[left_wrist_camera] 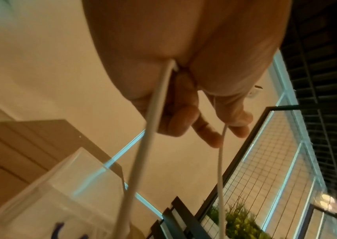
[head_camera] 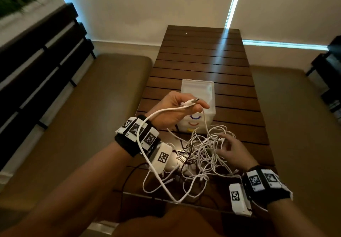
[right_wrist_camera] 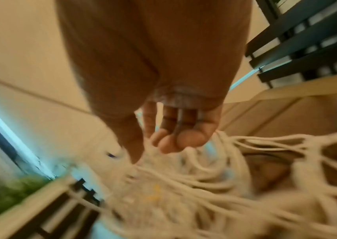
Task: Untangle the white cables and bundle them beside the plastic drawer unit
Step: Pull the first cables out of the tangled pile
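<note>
A tangle of thin white cables (head_camera: 201, 155) lies on the slatted wooden table (head_camera: 201, 52), just in front of the translucent plastic drawer unit (head_camera: 198, 93). My left hand (head_camera: 191, 106) is raised above the drawer unit's front and pinches one white cable (head_camera: 166, 110) near its plug; that cable loops down past my wrist to the table's near edge. In the left wrist view the left hand (left_wrist_camera: 220, 129) has curled fingers with the cable (left_wrist_camera: 149, 129) running out of it. My right hand (head_camera: 224, 146) rests with spread fingers on the right side of the tangle. The right hand (right_wrist_camera: 153, 152) and the tangle (right_wrist_camera: 204, 186) appear blurred.
Tan cushioned benches flank the table on the left (head_camera: 92, 107) and right (head_camera: 295, 107). A dark slatted backrest (head_camera: 36, 61) runs along the left. A thin black cable (head_camera: 127, 179) trails off the table's near left corner. The table's far half holds nothing.
</note>
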A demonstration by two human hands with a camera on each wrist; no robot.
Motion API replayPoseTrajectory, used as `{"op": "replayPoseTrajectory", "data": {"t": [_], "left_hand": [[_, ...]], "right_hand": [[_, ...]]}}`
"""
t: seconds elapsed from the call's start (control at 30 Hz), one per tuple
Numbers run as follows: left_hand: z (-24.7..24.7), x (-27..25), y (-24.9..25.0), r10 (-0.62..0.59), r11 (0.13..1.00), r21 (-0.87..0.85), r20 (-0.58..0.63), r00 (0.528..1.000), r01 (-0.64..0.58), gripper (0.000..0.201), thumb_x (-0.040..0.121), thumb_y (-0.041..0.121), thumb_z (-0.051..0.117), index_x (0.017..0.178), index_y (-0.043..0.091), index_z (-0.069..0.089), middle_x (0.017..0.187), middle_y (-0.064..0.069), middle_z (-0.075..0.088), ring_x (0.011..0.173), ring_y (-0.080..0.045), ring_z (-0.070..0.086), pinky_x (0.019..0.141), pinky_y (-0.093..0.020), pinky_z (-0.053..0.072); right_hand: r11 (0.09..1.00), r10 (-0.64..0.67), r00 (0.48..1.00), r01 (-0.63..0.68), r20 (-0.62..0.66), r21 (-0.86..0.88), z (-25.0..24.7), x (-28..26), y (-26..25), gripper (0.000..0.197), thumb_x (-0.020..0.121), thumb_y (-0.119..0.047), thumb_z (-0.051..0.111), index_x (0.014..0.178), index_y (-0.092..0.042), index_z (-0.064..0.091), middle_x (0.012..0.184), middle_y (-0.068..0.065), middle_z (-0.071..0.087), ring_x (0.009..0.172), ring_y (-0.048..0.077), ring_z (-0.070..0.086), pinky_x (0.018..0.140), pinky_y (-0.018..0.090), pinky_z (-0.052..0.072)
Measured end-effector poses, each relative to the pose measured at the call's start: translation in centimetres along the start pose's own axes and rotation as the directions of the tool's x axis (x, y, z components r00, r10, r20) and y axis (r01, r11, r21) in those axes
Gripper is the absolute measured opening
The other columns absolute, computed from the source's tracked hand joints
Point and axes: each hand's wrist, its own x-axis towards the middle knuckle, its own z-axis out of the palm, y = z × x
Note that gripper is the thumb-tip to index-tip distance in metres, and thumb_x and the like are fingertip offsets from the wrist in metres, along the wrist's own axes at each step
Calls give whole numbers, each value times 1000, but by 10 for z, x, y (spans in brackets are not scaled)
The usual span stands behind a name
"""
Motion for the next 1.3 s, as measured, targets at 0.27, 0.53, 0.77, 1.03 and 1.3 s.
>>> {"op": "replayPoseTrajectory", "data": {"t": [0.27,0.53,0.77,1.03,1.3], "left_hand": [[20,4,-2,-59,991,-124,-91,994,47,49,85,-4,64,127,19,53,90,-20,65,65,-4,58,60,-13,46],[51,-9,-24,-376,835,-352,193,906,422,15,98,24,48,104,13,57,58,9,55,46,-4,43,44,-19,35],[47,-10,-45,-433,894,-123,4,901,430,18,95,20,56,86,19,71,86,-7,70,67,-10,58,55,-21,42],[22,-9,-37,-246,969,-57,-85,966,242,17,95,3,52,90,6,69,82,5,72,79,-4,67,74,-17,50],[-17,-2,19,-104,995,-17,-256,961,103,20,96,-4,45,105,-15,60,79,-4,68,58,6,61,53,-5,42]], "right_hand": [[954,-286,953,274,102,121,-24,-27,-101,35,99,-23,51,71,-36,68,60,-9,57,53,1,50,54,18,41],[874,-465,885,461,-11,153,-45,-39,-139,30,101,-22,44,76,-19,60,69,3,60,63,14,55,62,32,46],[715,-406,841,536,-359,448,-63,-43,-127,24,94,-19,52,110,-36,57,74,1,62,64,10,57,59,21,50],[986,97,957,-129,274,101,19,-1,27,21,95,-32,55,90,-15,65,68,-1,58,54,7,52,54,24,42],[958,287,952,-284,110,-40,-8,-3,49,5,92,-18,63,94,-22,61,67,2,65,50,11,58,49,24,44]]}}
